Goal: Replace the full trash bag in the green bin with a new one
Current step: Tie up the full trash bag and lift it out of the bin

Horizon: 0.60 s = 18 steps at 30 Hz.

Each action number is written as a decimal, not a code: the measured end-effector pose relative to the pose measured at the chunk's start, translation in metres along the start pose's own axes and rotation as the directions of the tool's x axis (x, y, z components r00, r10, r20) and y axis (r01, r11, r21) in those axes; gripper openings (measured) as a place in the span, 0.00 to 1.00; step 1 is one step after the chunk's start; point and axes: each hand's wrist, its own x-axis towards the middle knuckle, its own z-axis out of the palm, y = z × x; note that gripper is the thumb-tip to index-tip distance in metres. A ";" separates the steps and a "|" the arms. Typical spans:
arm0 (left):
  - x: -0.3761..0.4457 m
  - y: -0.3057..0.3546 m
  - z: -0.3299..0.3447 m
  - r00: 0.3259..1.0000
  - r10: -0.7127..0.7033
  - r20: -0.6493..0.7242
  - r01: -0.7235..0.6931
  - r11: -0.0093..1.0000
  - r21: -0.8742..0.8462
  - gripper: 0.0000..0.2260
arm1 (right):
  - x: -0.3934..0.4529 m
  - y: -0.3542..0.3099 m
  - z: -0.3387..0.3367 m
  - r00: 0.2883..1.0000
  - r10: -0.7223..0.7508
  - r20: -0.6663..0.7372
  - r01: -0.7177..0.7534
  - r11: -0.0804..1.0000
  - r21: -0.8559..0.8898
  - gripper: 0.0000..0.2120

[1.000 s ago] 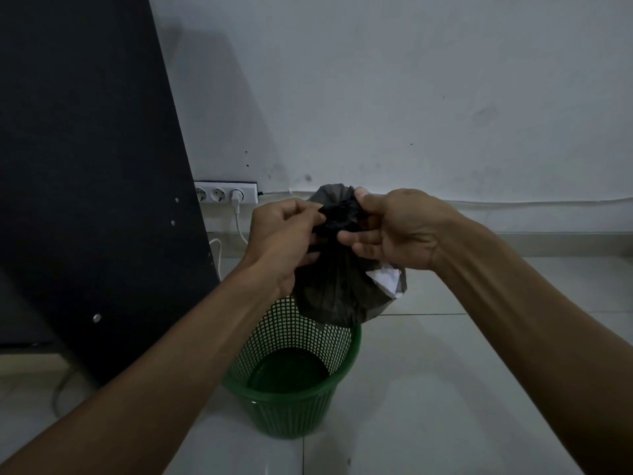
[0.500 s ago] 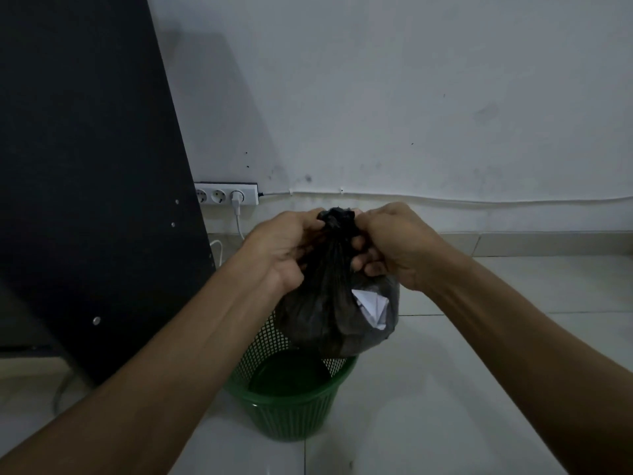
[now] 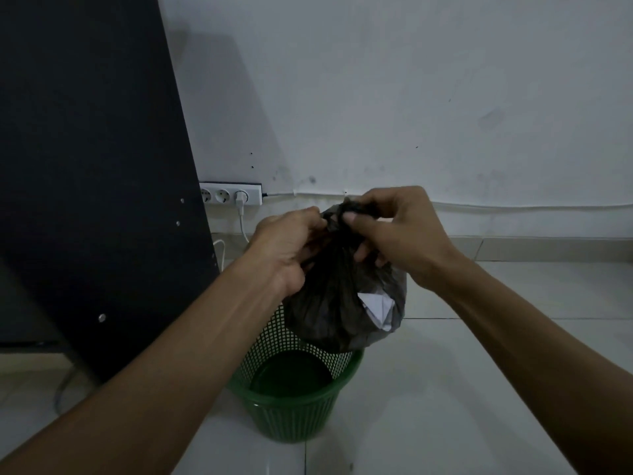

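The bag (image 3: 337, 303) hung straight down from the two hands, so its long axis was vertical and its whole body lay below the grip, with the gathered neck at the top between the fingers. The left hand (image 3: 291, 248) held the neck from the left side with curled fingers, and the right hand (image 3: 394, 234) pinched the twisted top from the right, the thumb pressed against the dark plastic. Both hands were at about the same height and equally close to the neck, so neither one was clearly nearer. The bag was in the air just above the bin (image 3: 298, 402), over its back rim; whether its bottom touched the rim could not be told. The bin stood on the floor (image 3: 462, 389) and looked empty inside, with only its dark green bottom visible through the opening. The bag was dark, thin and slightly transparent, rounded and wrinkled, and something white (image 3: 378, 305) like crumpled paper showed through its right side. I judge that the person was tying or closing the neck, and that the next move would be to carry the bag away to one side, because the bin must be free for the new one. The thin plastic could tear if pulled too hard at the neck.
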 end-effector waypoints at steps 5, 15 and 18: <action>-0.008 0.001 0.002 0.975 0.223 -0.012 -0.218 0.961 0.173 0.11 | 0.011 -0.006 -0.008 0.991 0.090 -0.101 -0.072 0.982 0.177 0.07; -0.001 -0.011 0.005 0.711 0.667 0.224 -0.669 0.541 0.510 0.07 | 0.017 -0.021 -0.005 0.998 0.058 -0.038 -0.042 0.939 0.342 0.07; 0.001 -0.013 0.007 0.647 0.730 0.218 -0.683 0.429 0.592 0.07 | 0.019 -0.025 -0.006 0.996 0.037 -0.076 -0.014 0.959 0.284 0.07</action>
